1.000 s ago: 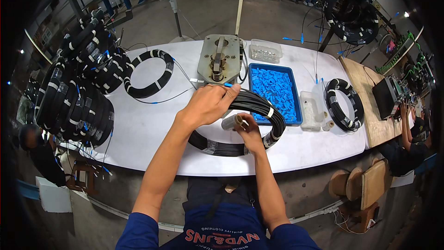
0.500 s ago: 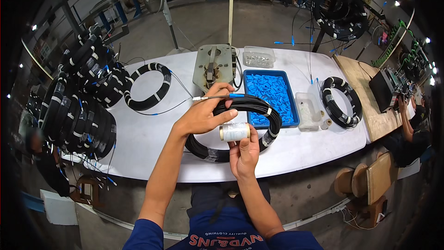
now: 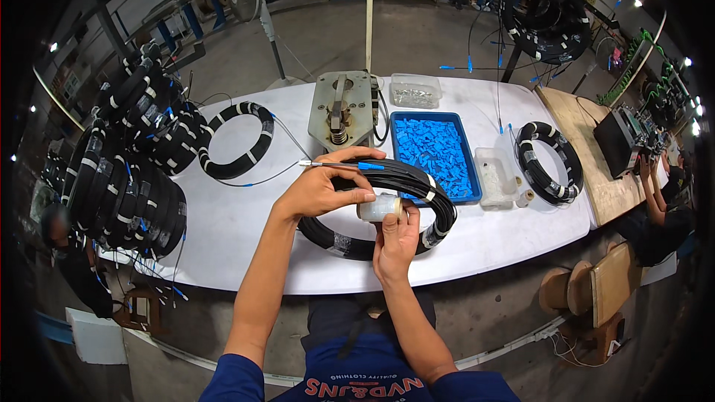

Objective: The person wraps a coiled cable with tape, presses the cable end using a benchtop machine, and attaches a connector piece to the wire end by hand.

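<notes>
A coil of black cable (image 3: 441,212) is raised at its upper left off the white table, banded with clear wrap and white marks. My left hand (image 3: 320,192) is closed around that upper-left part, fingers behind and thumb in front. By its fingers, a cable end with a blue connector (image 3: 370,167) lies along the coil. My right hand (image 3: 395,244) grips a small roll of clear film (image 3: 378,209) inside the ring, thumb underneath. The left thumb tip meets the roll's upper edge; whether it pinches a loose film end cannot be made out.
Beyond my hands stands a metal press-like device (image 3: 344,112). A blue tray (image 3: 477,171) of small blue parts sits right of it, near two clear plastic boxes (image 3: 494,179). Other coils lie left (image 3: 237,139) and right (image 3: 550,164); several are stacked far left. A co-worker's hands (image 3: 649,171) work at far right.
My left thumb has come down onto the film roll, and the roll has shifted slightly right. The cable end with the blue connector now lies closer along the coil.
</notes>
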Motion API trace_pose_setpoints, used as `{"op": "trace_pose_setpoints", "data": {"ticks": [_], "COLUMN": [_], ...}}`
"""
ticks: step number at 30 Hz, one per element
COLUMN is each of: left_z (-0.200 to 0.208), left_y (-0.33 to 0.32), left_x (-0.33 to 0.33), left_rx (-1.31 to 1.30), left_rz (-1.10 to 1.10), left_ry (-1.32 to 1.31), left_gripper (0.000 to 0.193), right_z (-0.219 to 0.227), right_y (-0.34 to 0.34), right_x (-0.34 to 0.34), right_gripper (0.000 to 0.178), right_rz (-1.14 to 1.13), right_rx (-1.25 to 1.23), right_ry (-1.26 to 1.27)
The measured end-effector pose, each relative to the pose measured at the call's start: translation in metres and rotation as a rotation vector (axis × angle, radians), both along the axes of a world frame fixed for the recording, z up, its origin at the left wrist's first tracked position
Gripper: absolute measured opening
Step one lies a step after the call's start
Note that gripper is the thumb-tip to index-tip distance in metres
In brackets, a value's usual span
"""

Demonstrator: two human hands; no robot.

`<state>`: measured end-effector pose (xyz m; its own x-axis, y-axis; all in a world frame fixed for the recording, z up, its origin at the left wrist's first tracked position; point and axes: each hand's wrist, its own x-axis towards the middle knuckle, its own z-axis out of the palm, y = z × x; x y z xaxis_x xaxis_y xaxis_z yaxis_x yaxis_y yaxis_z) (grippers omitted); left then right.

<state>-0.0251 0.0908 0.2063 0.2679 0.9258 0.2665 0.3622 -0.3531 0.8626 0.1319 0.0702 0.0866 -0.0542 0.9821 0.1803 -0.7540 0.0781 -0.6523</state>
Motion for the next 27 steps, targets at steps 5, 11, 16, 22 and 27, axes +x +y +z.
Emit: {"op": "trace_pose_setpoints", "data": {"ticks": [5, 11, 16, 22, 27], "left_z": [-0.004, -0.002, -0.004, -0.002, -0.007], "left_y": [0.001, 0.006, 0.006, 0.007, 0.009], "left_x": [-0.002, 0.002, 0.001, 0.006, 0.003], "left_rx": [0.007, -0.167, 0.106, 0.01, -0.015], "left_rz": [-0.047, -0.014, 0.02, 0.124, 0.152], "left_ry": [-0.024, -0.126, 0.287, 0.181, 0.04], "left_gripper": [0.037, 0.066, 0.067, 0.049, 0.042], "right_z": [0.009, 0.018, 0.02, 0.018, 0.012], "right_y": [-0.006, -0.007, -0.004, 0.001, 0.013], "right_x": [-0.004, -0.018, -0.021, -0.024, -0.019], "right_gripper": [0.054, 0.049, 0.044, 0.041, 0.045], "right_rz": [0.138, 0.12, 0.116, 0.15, 0.212], "right_rx": [-0.058, -0.05, -0.075, -0.083, -0.077], "right_ry": [0.067, 0.154, 0.173, 0.159, 0.132]}}
